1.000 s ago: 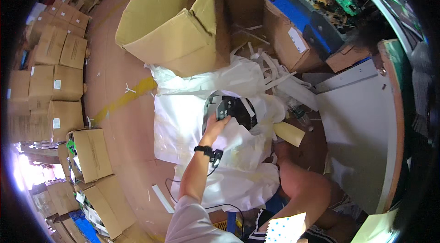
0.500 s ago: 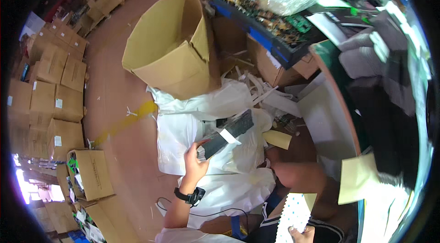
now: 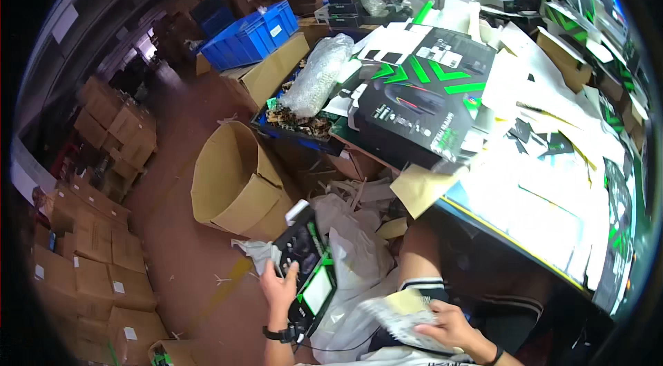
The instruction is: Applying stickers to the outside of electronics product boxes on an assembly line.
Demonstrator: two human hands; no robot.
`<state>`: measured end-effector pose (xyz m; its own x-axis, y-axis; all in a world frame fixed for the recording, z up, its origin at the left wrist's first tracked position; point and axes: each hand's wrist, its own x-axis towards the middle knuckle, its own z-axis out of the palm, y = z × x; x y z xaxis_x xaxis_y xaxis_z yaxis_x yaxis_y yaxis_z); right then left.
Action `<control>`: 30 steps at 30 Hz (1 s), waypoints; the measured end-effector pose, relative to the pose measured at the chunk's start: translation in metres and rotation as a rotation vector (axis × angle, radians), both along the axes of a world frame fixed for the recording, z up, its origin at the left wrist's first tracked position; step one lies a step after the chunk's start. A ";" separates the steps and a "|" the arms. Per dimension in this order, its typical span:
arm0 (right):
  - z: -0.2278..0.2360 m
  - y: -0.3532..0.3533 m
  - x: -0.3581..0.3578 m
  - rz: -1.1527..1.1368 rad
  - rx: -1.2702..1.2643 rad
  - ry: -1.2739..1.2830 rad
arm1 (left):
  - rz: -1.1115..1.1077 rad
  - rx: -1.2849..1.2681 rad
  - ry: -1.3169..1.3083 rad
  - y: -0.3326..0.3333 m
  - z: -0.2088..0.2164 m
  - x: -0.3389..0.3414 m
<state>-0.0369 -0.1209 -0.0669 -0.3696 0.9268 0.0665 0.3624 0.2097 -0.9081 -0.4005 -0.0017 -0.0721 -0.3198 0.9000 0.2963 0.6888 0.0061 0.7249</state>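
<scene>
Taking the brown open-topped bin [image 3: 259, 200] as the mark, a reddish-brown floor [image 3: 166, 242] spreads to its left and past it. To its right runs a cluttered worktable [image 3: 347, 132], its top mostly buried under pale sheets and dark packaging, glaring white nearest the person. Left of the bin, taped cartons [image 3: 90, 266] stand stacked. Crumpled white sheeting [image 3: 352, 248] lies to its lower right, on the person's side. A big black box [image 3: 421, 100] with green chevrons sits on the table, up and right of the bin; a blue crate [image 3: 252, 38] shows beyond it. Between bin and black box, a bubble-wrapped bundle [image 3: 319, 76] rests over scrap parts.

Just on the person's side of the bin is a smaller black package [image 3: 307, 269], held tilted, its top leaning toward the bin. It bears green bands, a dark product picture and a pale rectangular panel near its lower end; something white juts from its top. Farther right of the bin, lower down, is a blurred pale sheet [image 3: 400, 314], yellowish above and speckled white below.

The left hand [image 3: 280, 288] is partly open, gripping the package's left edge. The right hand [image 3: 447, 326] is closed on the sheet's right edge, thumb on top.
</scene>
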 end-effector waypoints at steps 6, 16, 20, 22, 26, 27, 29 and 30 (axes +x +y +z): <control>0.058 0.047 -0.066 0.280 0.474 0.320 | -0.273 -0.129 0.048 -0.075 0.033 0.053; 0.122 -0.064 0.119 -0.150 0.076 0.642 | -0.890 -0.058 -0.243 -0.101 0.183 0.143; 0.129 -0.113 0.153 -0.344 0.496 0.147 | -0.993 0.035 -0.623 -0.078 0.251 0.257; 0.140 -0.112 0.188 -0.529 0.532 0.172 | -1.136 -0.196 -0.640 -0.032 0.273 0.322; 0.168 -0.080 0.257 -0.956 0.292 0.346 | -1.404 -0.254 -0.642 0.061 0.242 0.467; 0.160 -0.071 0.286 -1.020 0.368 0.233 | -1.425 -0.346 -0.653 0.068 0.233 0.503; 0.150 -0.044 0.323 -0.944 0.188 0.403 | -1.371 -0.440 -0.619 0.099 0.193 0.550; 0.140 -0.032 0.336 -1.000 0.067 0.368 | -1.333 -0.457 -0.578 0.119 0.166 0.568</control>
<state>0.2988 -0.1528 0.0731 0.6097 0.7884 0.0816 0.1037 0.0228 -0.9944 0.1674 0.1170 0.0942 0.8036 0.5935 0.0437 0.0046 -0.0796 0.9968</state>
